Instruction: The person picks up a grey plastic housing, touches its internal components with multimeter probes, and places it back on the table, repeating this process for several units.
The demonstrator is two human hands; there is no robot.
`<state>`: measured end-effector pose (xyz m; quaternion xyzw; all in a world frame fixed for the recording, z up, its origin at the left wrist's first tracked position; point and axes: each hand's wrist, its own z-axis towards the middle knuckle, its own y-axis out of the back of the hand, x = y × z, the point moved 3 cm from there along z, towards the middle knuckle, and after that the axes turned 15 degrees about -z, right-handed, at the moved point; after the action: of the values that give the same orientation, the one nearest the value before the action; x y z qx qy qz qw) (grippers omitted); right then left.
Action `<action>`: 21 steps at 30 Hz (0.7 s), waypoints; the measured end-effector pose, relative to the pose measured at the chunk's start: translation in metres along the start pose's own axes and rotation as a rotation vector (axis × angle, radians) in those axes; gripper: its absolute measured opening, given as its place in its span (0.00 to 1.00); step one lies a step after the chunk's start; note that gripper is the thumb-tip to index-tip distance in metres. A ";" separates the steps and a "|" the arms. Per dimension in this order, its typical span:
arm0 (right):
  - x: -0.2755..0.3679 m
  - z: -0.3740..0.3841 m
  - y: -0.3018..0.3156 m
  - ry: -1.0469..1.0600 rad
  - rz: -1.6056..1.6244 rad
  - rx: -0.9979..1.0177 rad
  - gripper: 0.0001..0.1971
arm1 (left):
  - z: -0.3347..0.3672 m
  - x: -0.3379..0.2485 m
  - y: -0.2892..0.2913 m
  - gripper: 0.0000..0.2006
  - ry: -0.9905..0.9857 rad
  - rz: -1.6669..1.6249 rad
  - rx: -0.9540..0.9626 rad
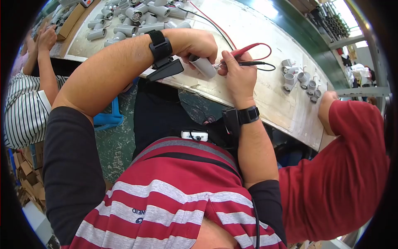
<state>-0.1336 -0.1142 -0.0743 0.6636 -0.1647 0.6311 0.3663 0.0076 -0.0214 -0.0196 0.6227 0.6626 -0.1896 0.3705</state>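
Note:
My left hand (200,45) is curled over a light grey cylindrical plastic housing (205,68), held tilted near the table's front edge with its open end toward that hand. My right hand (241,79) pinches two test probes, a red probe (241,50) and a black probe (250,63). Their tips point left toward small pale leads at the housing's right side. Whether the tips touch metal there is too small to tell. The fingers of my left hand are partly hidden behind the wrist and the housing.
A pile of grey housings (137,29) covers the far left of the worktable (273,103). Several similar pieces (302,79) stand at the right. Red and black cables cross the tabletop. Co-workers' arms reach in at left and right; a blue stool (110,118) stands below.

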 end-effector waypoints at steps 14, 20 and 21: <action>0.002 -0.006 -0.008 -0.016 -0.050 -0.050 0.08 | 0.010 0.020 -0.003 0.12 -0.173 0.114 -0.011; -0.003 0.002 -0.005 0.018 -0.091 -0.086 0.07 | 0.011 0.013 -0.002 0.10 -0.233 0.163 0.005; -0.005 0.005 -0.002 0.037 -0.103 -0.088 0.07 | 0.013 0.010 -0.004 0.10 -0.273 0.196 0.041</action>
<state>-0.1292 -0.1175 -0.0792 0.6425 -0.1513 0.6158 0.4301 0.0076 -0.0242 -0.0364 0.6602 0.5382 -0.2489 0.4610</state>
